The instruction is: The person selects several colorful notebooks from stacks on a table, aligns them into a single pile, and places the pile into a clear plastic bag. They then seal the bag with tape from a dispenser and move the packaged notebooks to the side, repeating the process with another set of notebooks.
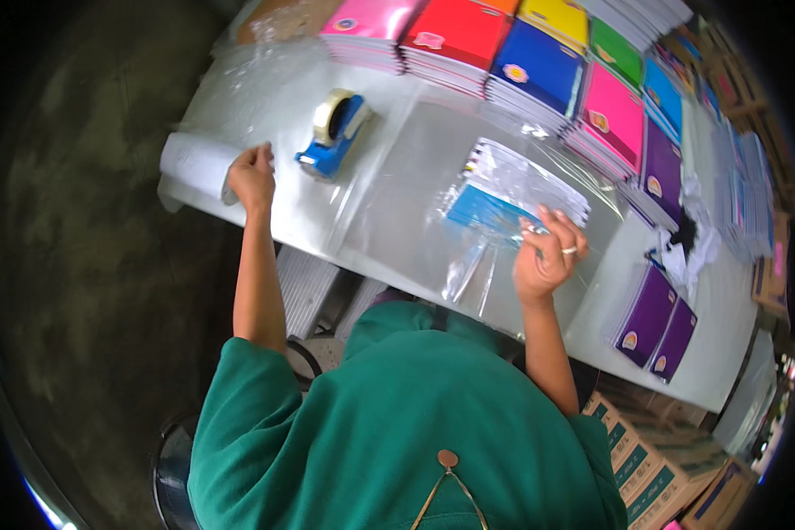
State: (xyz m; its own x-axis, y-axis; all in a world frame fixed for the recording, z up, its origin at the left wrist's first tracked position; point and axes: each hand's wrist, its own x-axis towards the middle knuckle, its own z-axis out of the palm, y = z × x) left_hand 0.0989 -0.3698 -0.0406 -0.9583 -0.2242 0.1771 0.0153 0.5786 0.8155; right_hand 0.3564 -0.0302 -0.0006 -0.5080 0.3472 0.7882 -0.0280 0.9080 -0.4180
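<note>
At the table's left edge, my left hand [253, 179] is closed in a pinch beside a curled white sheet or roll [194, 166]; what its fingertips hold is too small to make out. My right hand [551, 254], with a ring on one finger, has bent fingers closed on a clear plastic bag [477, 256]. Under the film lies a spiral notebook [495, 212], showing white pages and a blue part, in front of me. Between my hands and farther back stands a blue tape dispenser [337, 137] with a roll of tape.
Stacks of pink, red [458, 40], blue [539, 66] and other coloured notebooks line the table's far side. Two purple notebooks [652, 322] lie at the right, near crumpled white paper [693, 243]. Clear film covers part of the table [389, 115]. Cardboard boxes [645, 468] stand at lower right.
</note>
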